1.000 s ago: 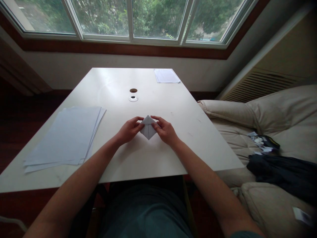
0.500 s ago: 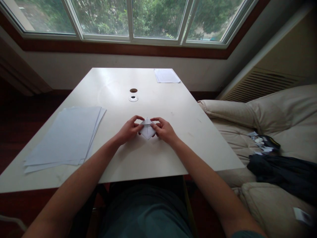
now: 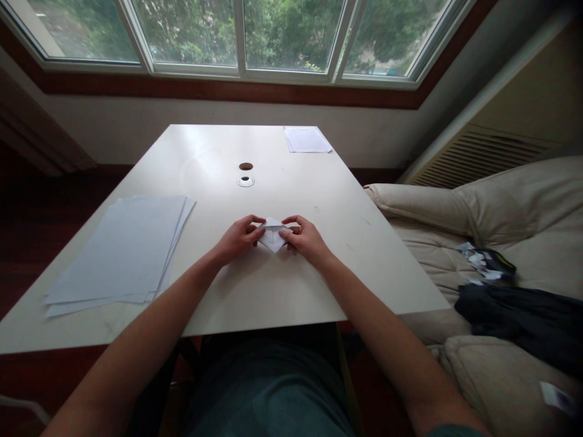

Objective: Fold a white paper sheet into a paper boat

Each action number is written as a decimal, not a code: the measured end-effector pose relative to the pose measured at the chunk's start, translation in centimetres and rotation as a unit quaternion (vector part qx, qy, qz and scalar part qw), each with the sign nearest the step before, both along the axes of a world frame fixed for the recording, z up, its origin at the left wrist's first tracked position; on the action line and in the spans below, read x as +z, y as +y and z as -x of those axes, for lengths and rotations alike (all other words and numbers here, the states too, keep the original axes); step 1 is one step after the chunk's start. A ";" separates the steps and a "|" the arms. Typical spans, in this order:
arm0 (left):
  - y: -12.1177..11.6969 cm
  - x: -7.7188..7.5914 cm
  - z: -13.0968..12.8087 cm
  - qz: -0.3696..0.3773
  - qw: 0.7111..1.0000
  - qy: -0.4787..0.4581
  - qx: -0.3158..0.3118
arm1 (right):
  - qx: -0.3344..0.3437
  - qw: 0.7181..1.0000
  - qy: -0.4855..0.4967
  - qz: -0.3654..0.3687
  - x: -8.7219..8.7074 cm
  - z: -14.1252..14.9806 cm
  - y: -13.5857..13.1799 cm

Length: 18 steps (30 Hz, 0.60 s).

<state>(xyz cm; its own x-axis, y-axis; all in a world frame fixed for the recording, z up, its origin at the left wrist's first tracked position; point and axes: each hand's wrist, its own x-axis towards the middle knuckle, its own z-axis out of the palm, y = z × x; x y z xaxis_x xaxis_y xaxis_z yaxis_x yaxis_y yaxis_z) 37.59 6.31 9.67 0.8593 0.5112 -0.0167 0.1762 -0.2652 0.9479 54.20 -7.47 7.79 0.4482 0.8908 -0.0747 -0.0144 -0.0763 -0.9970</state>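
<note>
A small piece of folded white paper (image 3: 274, 237) is held between my two hands, just above the white table (image 3: 255, 291) or touching it; I cannot tell which. Its lower end comes to a point toward me, and a fold crosses it near the top. My left hand (image 3: 241, 238) pinches the left corner, thumb on top. On the opposite corner, my right hand (image 3: 304, 238) grips with thumb and fingers. The undersides of the paper and some fingertips are hidden.
Large white sheets (image 3: 122, 249) lie stacked on the table's left. A smaller paper stack (image 3: 308, 139) is at the far right corner. A round hole (image 3: 246, 166) and a ring-shaped cover (image 3: 246, 181) sit mid-table. A beige sofa (image 3: 423, 243) holding dark cloth (image 3: 523, 321) stands right.
My right hand has shifted slightly right, and the folded paper looks wider, its upper fold opened out a little. My left hand has barely moved.
</note>
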 end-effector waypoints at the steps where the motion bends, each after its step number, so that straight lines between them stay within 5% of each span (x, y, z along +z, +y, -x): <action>1: 0.0 0.1 0.0 -0.006 1.000 -0.001 0.001 | -0.003 1.000 -0.004 0.000 0.0 0.0 0.0; 5: 0.1 0.2 0.1 -0.032 0.999 0.005 -0.001 | -0.038 0.996 -0.082 0.005 -0.3 0.1 0.0; 9: 0.2 -0.2 0.1 -0.131 0.990 0.046 0.011 | -0.051 0.963 -0.266 0.013 -0.2 0.2 -0.3; 14: 0.5 -1.5 0.1 -0.318 0.946 0.057 -0.001 | -0.006 0.897 -0.443 -0.006 -0.1 0.1 -0.2; 18: 1.2 -2.3 0.2 -0.422 0.906 0.035 -0.018 | 0.027 0.869 -0.494 -0.024 -0.3 -0.2 -0.2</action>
